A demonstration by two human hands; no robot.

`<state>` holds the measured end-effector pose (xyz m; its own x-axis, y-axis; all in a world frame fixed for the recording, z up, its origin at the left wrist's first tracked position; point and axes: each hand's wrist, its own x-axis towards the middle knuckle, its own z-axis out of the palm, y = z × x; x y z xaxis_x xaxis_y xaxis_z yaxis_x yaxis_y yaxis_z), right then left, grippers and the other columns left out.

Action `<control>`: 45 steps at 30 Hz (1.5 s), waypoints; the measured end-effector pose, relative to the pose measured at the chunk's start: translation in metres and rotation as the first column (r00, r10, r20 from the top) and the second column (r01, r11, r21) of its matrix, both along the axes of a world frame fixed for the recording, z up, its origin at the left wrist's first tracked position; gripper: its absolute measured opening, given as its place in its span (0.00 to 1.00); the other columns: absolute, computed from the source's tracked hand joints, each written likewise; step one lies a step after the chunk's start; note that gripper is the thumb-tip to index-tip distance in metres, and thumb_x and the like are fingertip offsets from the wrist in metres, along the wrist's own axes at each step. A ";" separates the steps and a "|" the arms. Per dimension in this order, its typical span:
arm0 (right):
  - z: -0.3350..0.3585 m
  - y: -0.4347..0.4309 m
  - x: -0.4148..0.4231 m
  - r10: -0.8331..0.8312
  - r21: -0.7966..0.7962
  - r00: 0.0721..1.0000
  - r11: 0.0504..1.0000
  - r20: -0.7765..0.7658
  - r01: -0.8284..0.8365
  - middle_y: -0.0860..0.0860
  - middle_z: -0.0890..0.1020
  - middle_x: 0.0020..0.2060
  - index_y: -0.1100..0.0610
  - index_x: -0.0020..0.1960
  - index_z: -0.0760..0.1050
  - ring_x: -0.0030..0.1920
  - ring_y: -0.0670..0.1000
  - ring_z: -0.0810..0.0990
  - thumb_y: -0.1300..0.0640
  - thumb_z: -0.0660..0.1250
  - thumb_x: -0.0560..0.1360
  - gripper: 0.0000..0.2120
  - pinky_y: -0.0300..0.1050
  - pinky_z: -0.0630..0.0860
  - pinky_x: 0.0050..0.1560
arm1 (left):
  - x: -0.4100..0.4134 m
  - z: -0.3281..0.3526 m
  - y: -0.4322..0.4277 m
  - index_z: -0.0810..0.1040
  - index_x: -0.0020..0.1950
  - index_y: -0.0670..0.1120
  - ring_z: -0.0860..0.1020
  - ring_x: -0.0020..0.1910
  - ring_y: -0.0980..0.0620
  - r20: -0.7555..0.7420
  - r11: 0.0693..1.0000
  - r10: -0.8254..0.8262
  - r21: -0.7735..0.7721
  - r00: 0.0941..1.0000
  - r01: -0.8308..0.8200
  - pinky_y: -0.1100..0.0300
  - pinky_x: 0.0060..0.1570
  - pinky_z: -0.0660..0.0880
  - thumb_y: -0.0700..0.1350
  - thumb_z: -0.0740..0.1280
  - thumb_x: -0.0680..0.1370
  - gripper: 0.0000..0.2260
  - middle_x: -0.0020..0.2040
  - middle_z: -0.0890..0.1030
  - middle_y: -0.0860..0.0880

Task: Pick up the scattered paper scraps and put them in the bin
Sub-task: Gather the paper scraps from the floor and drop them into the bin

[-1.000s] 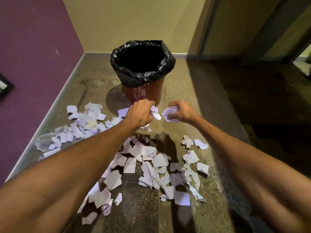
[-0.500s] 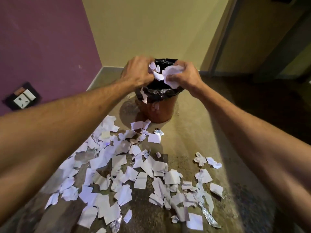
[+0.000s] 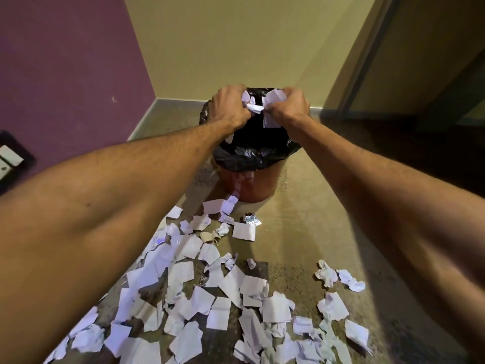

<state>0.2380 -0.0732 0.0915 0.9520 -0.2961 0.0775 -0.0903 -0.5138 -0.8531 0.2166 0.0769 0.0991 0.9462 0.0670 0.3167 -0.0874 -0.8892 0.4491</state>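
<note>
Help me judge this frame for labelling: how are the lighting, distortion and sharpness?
Head view: warm, dim light; the right side by the doorway falls into deep shadow. Wide-angle stretch swells both forearms. The bin mouth reads solid black. Floor scraps stay fairly sharp.

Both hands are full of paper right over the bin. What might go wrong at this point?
1. The left hand and right hand hold loose scraps above the bin, with one piece dangling from the right hand; a careless release might let some flutter past the rim onto the floor.
2. Many scattered scraps lie close below, so stepping nearer might scatter them or cause a slip.
</note>
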 end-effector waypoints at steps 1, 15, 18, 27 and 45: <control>-0.004 0.001 0.005 0.007 0.001 1.000 1.000 -0.018 -0.007 0.54 0.85 0.55 0.51 0.59 0.81 0.56 0.57 0.83 0.55 0.75 0.72 0.16 0.51 0.83 0.57 | 0.005 -0.006 0.001 0.82 0.55 0.48 0.82 0.55 0.37 -0.010 1.000 0.004 0.003 1.000 -0.004 0.50 0.48 0.76 0.41 0.69 0.76 0.09 0.56 0.84 0.42; -0.015 -0.008 0.001 0.066 -0.042 0.997 0.997 -0.037 -0.068 0.51 0.87 0.48 0.49 0.42 0.80 0.50 0.53 0.86 0.54 0.77 0.68 0.07 0.51 0.86 0.54 | 0.000 -0.033 0.006 0.81 0.69 0.52 0.81 0.65 0.47 -0.052 0.997 -0.079 0.014 0.996 0.079 0.51 0.64 0.80 0.48 0.73 0.76 0.20 0.66 0.83 0.49; -0.014 -0.017 -0.028 0.073 -0.015 0.995 0.997 0.069 -0.072 0.47 0.87 0.45 0.48 0.42 0.81 0.49 0.50 0.86 0.58 0.70 0.68 0.06 0.51 0.85 0.54 | -0.020 -0.032 -0.003 0.82 0.66 0.52 0.83 0.62 0.47 0.021 0.996 -0.086 0.001 0.996 0.086 0.50 0.61 0.81 0.48 0.70 0.78 0.16 0.63 0.84 0.49; -0.059 -0.075 -0.139 -0.023 -0.023 0.986 0.999 0.162 0.027 0.43 0.87 0.43 0.49 0.48 0.86 0.48 0.46 0.85 0.60 0.64 0.72 0.13 0.54 0.85 0.53 | -0.105 -0.045 -0.049 0.80 0.61 0.47 0.76 0.61 0.47 0.283 0.940 -0.331 0.186 0.900 0.287 0.53 0.53 0.80 0.43 0.63 0.81 0.11 0.64 0.77 0.48; -0.238 -0.202 -0.301 0.208 -0.393 0.640 0.639 -0.740 -0.662 0.49 0.43 0.87 0.35 0.85 0.46 0.85 0.65 0.50 0.33 0.83 0.62 0.63 0.77 0.50 0.78 | -0.278 -0.226 -0.130 0.66 0.80 0.53 0.71 0.74 0.37 -0.567 0.778 -0.397 0.209 0.722 0.592 0.37 0.67 0.75 0.57 0.70 0.79 0.31 0.81 0.65 0.44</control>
